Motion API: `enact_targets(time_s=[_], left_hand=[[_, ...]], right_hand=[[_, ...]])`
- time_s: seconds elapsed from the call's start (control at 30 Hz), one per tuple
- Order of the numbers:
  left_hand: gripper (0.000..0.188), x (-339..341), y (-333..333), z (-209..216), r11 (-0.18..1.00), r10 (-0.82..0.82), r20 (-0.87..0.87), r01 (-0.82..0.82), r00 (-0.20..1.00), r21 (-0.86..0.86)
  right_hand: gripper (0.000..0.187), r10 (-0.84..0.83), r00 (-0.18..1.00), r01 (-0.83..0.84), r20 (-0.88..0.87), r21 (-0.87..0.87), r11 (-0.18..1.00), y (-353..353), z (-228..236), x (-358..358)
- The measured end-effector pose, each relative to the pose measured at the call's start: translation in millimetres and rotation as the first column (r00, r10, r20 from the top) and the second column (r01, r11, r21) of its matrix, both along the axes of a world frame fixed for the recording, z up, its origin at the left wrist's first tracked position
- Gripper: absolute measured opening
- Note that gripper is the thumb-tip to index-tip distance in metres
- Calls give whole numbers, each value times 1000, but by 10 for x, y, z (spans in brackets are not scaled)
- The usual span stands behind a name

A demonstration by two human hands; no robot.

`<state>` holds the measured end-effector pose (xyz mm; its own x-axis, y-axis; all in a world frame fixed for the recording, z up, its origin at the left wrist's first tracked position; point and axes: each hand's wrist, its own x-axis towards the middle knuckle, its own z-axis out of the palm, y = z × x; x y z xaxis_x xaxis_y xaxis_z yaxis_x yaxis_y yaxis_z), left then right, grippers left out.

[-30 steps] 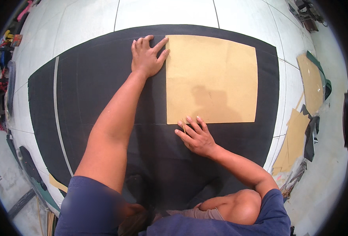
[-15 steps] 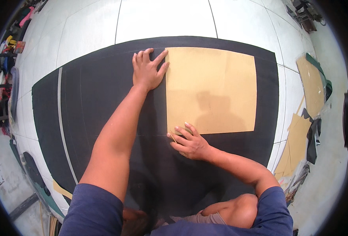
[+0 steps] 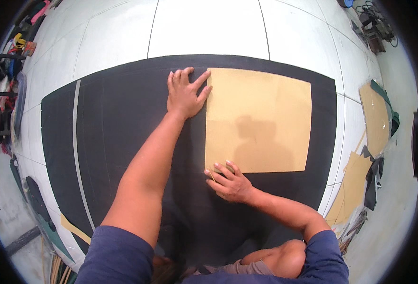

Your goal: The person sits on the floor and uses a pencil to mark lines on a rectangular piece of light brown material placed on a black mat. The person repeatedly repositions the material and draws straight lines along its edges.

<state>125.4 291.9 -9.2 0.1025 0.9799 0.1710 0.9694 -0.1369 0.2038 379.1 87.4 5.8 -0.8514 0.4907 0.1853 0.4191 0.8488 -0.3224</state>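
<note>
A tan rectangular sheet of card (image 3: 261, 104) lies flat on a large black sheet of material (image 3: 123, 128), which bears faint pale lines. At the card's far left corner, my left hand (image 3: 185, 94) is spread out, its thumb and index finger touching the card's left edge and its other fingers on the black sheet. My right hand (image 3: 232, 184) is at the near left corner. Its fingers are bent round a thin yellowish stick (image 3: 212, 176), mostly hidden, and some fingertips rest on the card's near edge.
White floor tiles (image 3: 209, 28) surround the black sheet. A pale strip (image 3: 76, 142) runs along its left part. To the right lie more tan card pieces (image 3: 351, 187) and black scraps (image 3: 373, 184). A cluttered rack (image 3: 3, 99) stands at the far left.
The whole scene has shifted slightly down and to the right in the picture. Both hands keep about the same places on the card's left corners.
</note>
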Motion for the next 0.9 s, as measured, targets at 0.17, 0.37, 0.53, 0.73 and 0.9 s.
enact_targets(time_s=[0.17, 0.37, 0.53, 0.73, 0.9], left_hand=[[49, 18, -16, 35, 1000, -10, 22, 10, 1000, 14], [51, 21, -8, 65, 1000, -12, 27, 12, 1000, 14], [50, 52, 5, 62, 1000, -17, 5, 17, 1000, 6], [50, 87, -3, 60, 1000, -22, 1, 22, 1000, -3], [50, 46, 8, 15, 997, -51, 24, 50, 998, 51]], right_hand=[[33, 18, 999, -18, -31, -9, 1000, -34, -40, 5], [34, 16, 996, -22, -85, -78, 997, -54, -83, 36], [33, -3, 996, -5, -86, -91, 996, -27, -56, 53], [30, -41, 987, 30, -158, -73, 997, -40, -69, 62], [31, -12, 989, -2, -150, -95, 995, -19, -89, 43]])
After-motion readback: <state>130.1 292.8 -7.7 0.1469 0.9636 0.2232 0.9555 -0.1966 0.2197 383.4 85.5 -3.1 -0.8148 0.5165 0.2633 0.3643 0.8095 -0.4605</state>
